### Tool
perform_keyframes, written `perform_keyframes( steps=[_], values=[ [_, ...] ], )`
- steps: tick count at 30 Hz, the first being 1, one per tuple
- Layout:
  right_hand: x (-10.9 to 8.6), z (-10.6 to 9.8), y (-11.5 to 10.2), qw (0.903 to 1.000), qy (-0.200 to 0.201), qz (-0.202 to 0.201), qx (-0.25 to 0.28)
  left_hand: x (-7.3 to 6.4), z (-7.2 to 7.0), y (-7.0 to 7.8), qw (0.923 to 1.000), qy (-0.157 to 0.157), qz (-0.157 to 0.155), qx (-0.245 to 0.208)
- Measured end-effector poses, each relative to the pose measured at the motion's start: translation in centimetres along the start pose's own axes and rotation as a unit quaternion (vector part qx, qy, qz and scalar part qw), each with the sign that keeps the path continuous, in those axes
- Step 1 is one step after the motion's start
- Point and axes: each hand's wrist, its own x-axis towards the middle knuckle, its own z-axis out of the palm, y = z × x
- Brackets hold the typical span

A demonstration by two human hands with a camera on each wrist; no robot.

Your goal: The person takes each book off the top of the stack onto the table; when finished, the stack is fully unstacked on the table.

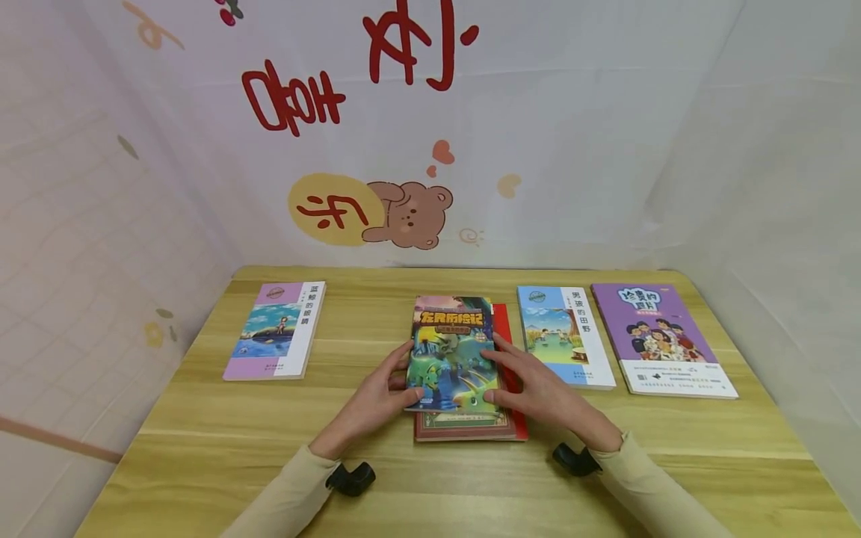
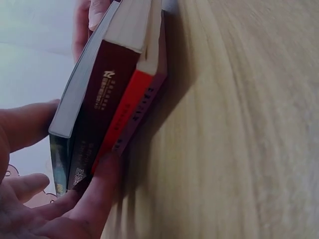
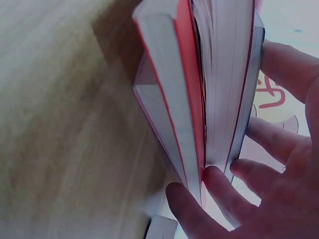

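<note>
A stack of books lies mid-table. On top is a comic book (image 1: 454, 359) with dinosaurs on its cover, over a maroon book (image 1: 464, 431), a red book (image 1: 501, 317) and a purple-edged book (image 2: 158, 79) at the bottom. My left hand (image 1: 380, 396) is at the stack's left side, thumb on the comic's near corner and fingertips against the lower spines (image 2: 119, 112). At the right side, my right hand (image 1: 538, 385) rests its thumb and a finger over the comic's edge. Its other fingers are spread along the page edges (image 3: 224, 99).
On the left of the wooden table (image 1: 202, 456) lies a pink-and-white book (image 1: 276, 332). Right of the stack lie a blue-and-white book (image 1: 565, 336) and a larger purple book (image 1: 662, 340). Behind the table hangs a white cloth (image 1: 572, 142) printed with a bear.
</note>
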Motion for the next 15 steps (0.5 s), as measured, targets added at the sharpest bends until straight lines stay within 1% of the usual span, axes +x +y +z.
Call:
perform_keyframes(
  steps=[5,8,15],
  values=[
    [0.09,0.14,0.27,0.9999,0.001,-0.013,-0.002,-0.01,0.03,-0.05,0.9997,-0.019,0.006,-0.017],
    [0.13,0.15,0.27,0.9998,-0.001,-0.02,-0.001,0.03,0.03,-0.07,0.9996,-0.022,0.006,-0.018],
    [0.18,0.06,0.36,0.999,-0.009,-0.042,0.009,0.29,0.08,-0.33,0.9999,-0.017,-0.002,0.001]
  ],
)
